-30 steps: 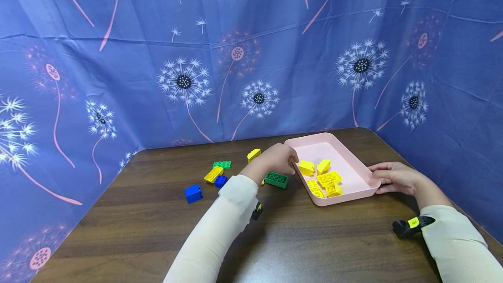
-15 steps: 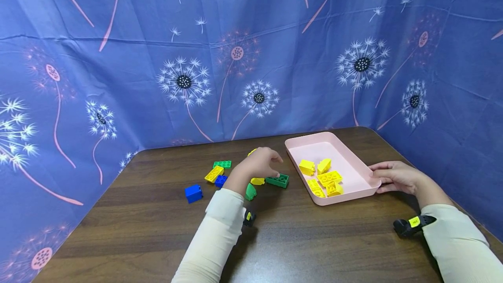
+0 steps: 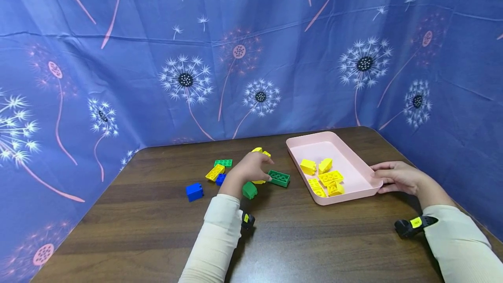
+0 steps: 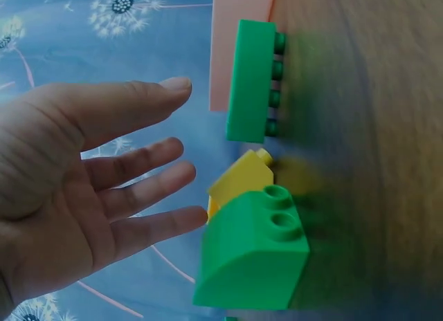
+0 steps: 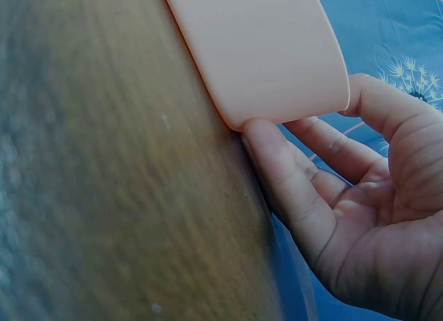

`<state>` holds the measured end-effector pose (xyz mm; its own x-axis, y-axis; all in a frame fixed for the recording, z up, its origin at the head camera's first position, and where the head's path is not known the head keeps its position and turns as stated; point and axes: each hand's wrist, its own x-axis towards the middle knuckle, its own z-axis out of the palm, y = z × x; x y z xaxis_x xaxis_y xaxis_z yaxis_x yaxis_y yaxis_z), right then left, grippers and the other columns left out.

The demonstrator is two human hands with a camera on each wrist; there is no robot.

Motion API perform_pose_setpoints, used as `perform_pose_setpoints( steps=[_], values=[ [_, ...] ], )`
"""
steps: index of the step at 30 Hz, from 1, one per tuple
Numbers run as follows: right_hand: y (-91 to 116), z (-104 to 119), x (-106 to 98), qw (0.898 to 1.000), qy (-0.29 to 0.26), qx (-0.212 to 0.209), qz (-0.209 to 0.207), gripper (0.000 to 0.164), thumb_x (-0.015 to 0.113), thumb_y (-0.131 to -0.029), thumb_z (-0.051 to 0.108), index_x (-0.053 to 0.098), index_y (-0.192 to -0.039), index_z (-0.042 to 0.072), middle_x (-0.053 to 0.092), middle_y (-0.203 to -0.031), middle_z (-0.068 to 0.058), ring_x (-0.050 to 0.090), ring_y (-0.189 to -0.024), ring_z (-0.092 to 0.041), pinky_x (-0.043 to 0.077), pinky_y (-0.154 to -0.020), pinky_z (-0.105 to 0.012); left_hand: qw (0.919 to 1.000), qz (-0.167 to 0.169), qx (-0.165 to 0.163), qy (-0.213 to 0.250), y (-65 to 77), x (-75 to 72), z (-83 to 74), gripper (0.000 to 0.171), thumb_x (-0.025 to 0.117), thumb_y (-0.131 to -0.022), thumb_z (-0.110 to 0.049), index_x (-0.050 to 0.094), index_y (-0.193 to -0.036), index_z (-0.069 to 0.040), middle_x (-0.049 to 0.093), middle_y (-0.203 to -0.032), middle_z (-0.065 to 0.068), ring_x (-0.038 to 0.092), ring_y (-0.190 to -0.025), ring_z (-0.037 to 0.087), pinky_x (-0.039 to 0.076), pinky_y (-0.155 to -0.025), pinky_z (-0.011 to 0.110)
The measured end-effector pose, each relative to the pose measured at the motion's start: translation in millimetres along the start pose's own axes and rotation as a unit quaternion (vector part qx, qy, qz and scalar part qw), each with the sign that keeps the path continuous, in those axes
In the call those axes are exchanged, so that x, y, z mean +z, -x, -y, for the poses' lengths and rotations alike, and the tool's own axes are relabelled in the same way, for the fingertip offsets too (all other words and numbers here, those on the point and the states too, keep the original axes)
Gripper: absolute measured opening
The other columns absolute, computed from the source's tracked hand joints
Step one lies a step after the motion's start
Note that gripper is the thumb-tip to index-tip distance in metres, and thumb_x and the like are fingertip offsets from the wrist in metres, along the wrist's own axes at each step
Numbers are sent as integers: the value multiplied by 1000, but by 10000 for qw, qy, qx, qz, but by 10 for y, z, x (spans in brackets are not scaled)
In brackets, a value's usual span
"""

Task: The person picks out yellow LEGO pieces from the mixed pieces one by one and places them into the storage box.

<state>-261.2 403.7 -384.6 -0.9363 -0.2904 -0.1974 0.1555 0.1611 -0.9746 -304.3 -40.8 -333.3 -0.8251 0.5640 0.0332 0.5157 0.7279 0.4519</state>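
My left hand [image 3: 249,169] hovers over the loose toy building blocks, thumb and fingers spread and nothing in them. In the left wrist view a long green block [image 4: 250,79] lies beyond the thumb. A curved green block [image 4: 249,255] and a yellow block [image 4: 242,179] are beside the fingertips. Part of the yellow blocks [image 3: 257,149] is hidden behind the hand in the head view. My right hand [image 3: 398,178] grips the near right corner of a pink tray [image 3: 347,163], fingers at its wall and rim [image 5: 277,72]. Several yellow blocks [image 3: 330,178] lie inside the tray.
Left of my left hand lie a blue block [image 3: 194,191], a smaller blue block [image 3: 221,179], a yellow block [image 3: 215,172] and a flat green block [image 3: 223,162]. A blue dandelion-print cloth [image 3: 220,56] hangs behind and beside the wooden table [image 3: 137,230].
My left hand has moved left from the tray's left rim to above the loose blocks, its fingers spreading. The right hand stays at the tray corner.
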Motion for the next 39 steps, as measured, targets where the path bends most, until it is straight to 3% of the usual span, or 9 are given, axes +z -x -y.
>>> perform_pose_setpoints(
  steps=[6, 10, 16, 23, 29, 39],
  values=[
    [4, 9, 7, 9999, 77, 47, -48, 25, 57, -94, 5, 65, -117, 0, 68, -95, -4, 68, -79, -20, 58, -71, -40, 9997, 66, -34, -249, -19, 29, 94, 50, 83, -76, -12, 67, -122, -3, 66, -122, 11, 57, -117, 28, 44, -100, 40],
    [-10, 8, -1, 10000, 62, 48, -33, 22, 56, -94, 4, 68, -113, 7, 67, -95, -3, 68, -80, -20, 58, -71, -39, 9993, 114, -125, -327, -15, 40, 124, 48, 84, -75, -12, 68, -120, -5, 68, -118, 7, 59, -113, 25, 46, -97, 38],
    [-27, 7, -7, 10000, 57, 38, -22, 23, 56, -94, 4, 67, -114, 6, 67, -94, -3, 67, -79, -20, 58, -71, -39, 9990, 178, -324, -270, 2, 62, 131, 44, 84, -74, -9, 70, -117, -7, 69, -114, 5, 61, -107, 24, 49, -93, 38],
    [-7, -5, -21, 10000, 70, 8, 59, 22, 56, -95, 6, 69, -107, 17, 68, -96, -3, 68, -81, -20, 58, -72, -39, 9988, 144, -234, -403, -23, 115, 163, 38, 84, -73, -6, 73, -110, -7, 70, -110, 4, 62, -105, 23, 51, -88, 35],
    [0, -24, -28, 9999, 151, 71, -18, 21, 58, -95, 7, 68, -113, 10, 68, -98, -2, 68, -82, -21, 58, -73, -41, 9985, 126, -234, -488, -29, 148, 175, 36, 82, -74, -4, 74, -109, -8, 70, -110, 3, 62, -100, 20, 52, -84, 33],
    [-6, -3, -17, 9999, 151, 66, -42, 21, 59, -94, 7, 69, -113, 9, 67, -99, -3, 68, -82, -23, 58, -73, -41, 9979, -67, -264, -591, -33, 152, 190, 29, 80, -75, 0, 76, -102, -8, 70, -101, 1, 58, -87, 17, 51, -77, 28]
  ],
)
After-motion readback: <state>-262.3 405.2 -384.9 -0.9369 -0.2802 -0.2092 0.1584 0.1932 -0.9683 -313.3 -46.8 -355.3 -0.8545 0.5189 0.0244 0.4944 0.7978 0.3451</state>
